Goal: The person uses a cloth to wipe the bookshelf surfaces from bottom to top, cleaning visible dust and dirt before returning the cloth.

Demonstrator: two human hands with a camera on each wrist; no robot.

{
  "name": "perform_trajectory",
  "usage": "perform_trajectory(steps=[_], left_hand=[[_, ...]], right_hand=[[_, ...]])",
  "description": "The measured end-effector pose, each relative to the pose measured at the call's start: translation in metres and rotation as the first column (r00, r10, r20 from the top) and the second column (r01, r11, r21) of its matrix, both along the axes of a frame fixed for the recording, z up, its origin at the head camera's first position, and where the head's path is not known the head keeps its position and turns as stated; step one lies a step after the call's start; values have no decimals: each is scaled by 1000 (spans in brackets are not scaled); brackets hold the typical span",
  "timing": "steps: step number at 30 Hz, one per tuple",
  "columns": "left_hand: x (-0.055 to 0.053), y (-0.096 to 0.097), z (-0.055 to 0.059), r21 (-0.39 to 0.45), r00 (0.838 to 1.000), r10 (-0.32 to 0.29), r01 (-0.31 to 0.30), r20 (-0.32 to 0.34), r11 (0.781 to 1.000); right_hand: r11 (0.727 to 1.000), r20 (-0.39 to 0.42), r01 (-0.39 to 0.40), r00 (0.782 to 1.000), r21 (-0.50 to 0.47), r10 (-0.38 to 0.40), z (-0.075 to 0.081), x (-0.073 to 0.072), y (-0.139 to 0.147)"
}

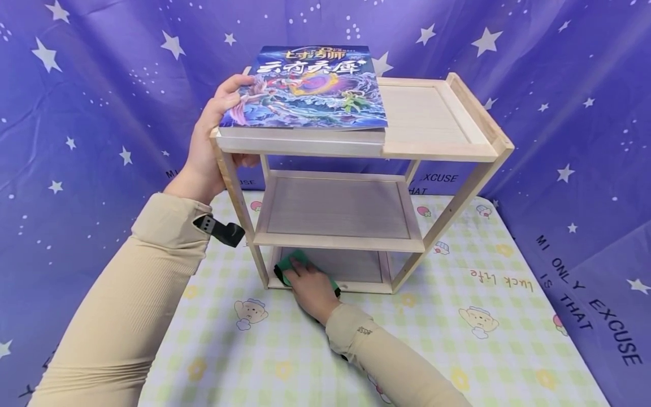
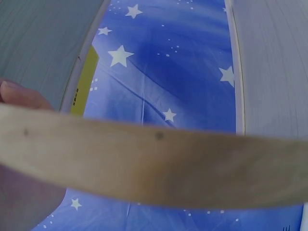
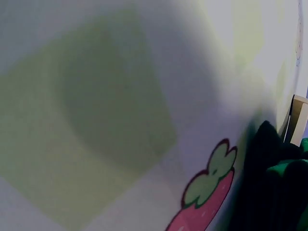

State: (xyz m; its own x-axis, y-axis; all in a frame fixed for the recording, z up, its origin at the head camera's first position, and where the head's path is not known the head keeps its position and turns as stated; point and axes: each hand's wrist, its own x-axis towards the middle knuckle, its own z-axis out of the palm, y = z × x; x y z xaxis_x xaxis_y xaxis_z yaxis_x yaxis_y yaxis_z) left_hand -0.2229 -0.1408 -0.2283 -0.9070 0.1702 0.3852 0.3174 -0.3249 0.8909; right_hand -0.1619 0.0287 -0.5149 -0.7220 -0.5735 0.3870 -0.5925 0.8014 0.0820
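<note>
A small three-tier wooden shelf unit (image 1: pixel 441 213) stands on the table. My left hand (image 1: pixel 205 133) grips the left end of its top tier, some fingers over the edge by the book and a fingertip showing below the board. In the left wrist view, the blurred side rail (image 2: pixel 202 168) crosses in front of that hand. Down at the bottom tier (image 1: pixel 351 265), my right hand (image 1: pixel 312 291) presses a green cloth (image 1: pixel 296 258) with black edging onto the left front part, fingers extended over it. The right wrist view has the cloth (image 3: pixel 276 168) in dark shadow at the right edge.
A thick book (image 1: pixel 310 90) with a colourful cover lies on the left half of the top tier. The middle tier (image 1: pixel 335 209) overhangs the right hand from behind. A checked cloth (image 1: pixel 422 350) covers the table; a purple star-patterned curtain (image 1: pixel 574 141) surrounds it.
</note>
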Motion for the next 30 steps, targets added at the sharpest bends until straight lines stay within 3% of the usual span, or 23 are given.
perform_trajectory(steps=[13,23,30], left_hand=[[0,0,0,-3,1000,4,-4,0,1000],[-1,0,0,-7,1000,-1,1,-8,1000],[-2,0,-1,-5,1000,6,-6,0,1000]], right_hand=[[997,-29,-24,999,-66,22,-7,-1,0],[976,109,-15,993,-216,39,-8,0,4],[961,146,-20,987,-277,63,-7,0,5]])
